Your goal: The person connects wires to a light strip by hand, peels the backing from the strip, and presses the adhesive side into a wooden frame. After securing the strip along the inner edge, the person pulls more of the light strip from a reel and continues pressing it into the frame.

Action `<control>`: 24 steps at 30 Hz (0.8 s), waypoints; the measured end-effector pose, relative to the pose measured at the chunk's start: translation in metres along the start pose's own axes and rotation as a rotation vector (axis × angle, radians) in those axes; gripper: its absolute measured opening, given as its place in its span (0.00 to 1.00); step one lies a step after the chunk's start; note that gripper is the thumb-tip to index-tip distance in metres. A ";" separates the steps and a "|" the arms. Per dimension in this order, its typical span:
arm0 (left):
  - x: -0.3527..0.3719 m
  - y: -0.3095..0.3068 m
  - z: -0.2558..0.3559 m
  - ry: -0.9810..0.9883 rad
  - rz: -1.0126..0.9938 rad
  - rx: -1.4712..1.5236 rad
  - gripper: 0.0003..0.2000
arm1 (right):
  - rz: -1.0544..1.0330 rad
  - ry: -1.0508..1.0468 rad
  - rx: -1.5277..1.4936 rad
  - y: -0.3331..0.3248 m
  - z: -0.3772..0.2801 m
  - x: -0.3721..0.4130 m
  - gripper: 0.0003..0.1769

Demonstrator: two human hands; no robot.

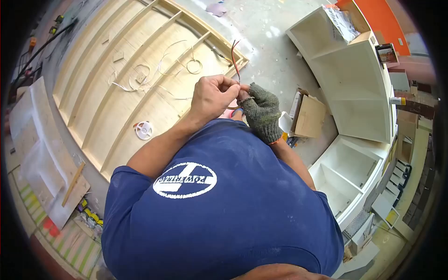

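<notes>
In front of my chest, my left hand is bare, its thumb and fingers pinched on a thin cable. My right hand, in a grey-green knit glove with bare fingertips, meets it and grips the same cable. Red and dark wires rise from between the fingertips, and a brown part of the cable shows below them. Exactly where the fingertips press is too small to make out. Behind the hands, thin white wires lie in loops over a ribbed wooden frame.
A white spool lies in the wooden frame. White cabinets stand at the right, near an open cardboard box. A plastic-covered board and a wooden strip are at the left.
</notes>
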State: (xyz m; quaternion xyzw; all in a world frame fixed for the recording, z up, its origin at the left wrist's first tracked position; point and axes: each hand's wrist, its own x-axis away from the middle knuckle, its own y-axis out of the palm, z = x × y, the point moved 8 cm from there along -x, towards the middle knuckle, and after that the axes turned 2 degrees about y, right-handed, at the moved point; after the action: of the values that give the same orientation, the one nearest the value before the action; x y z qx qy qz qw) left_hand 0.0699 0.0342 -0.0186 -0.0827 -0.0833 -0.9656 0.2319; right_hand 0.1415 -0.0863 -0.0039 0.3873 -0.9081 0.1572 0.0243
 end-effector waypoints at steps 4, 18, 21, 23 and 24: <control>-0.002 -0.001 0.007 0.042 -0.009 0.019 0.09 | 0.012 0.007 -0.029 0.001 0.004 -0.004 0.13; 0.003 0.002 0.003 -0.004 0.009 0.002 0.08 | 0.062 -0.165 0.147 -0.003 -0.014 0.004 0.12; 0.004 0.004 0.002 0.035 -0.014 0.071 0.08 | 0.067 -0.153 0.062 -0.004 -0.011 0.006 0.11; 0.005 0.005 0.003 0.026 -0.013 0.052 0.08 | 0.068 -0.136 0.068 -0.004 -0.009 0.007 0.11; 0.005 0.005 0.002 0.026 -0.014 0.052 0.08 | 0.069 -0.136 0.068 -0.004 -0.008 0.007 0.11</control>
State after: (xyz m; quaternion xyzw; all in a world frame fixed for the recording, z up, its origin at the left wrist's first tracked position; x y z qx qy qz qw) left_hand 0.0682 0.0282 -0.0152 -0.0633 -0.1057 -0.9658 0.2281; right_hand 0.1387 -0.0914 0.0063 0.3659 -0.9147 0.1622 -0.0560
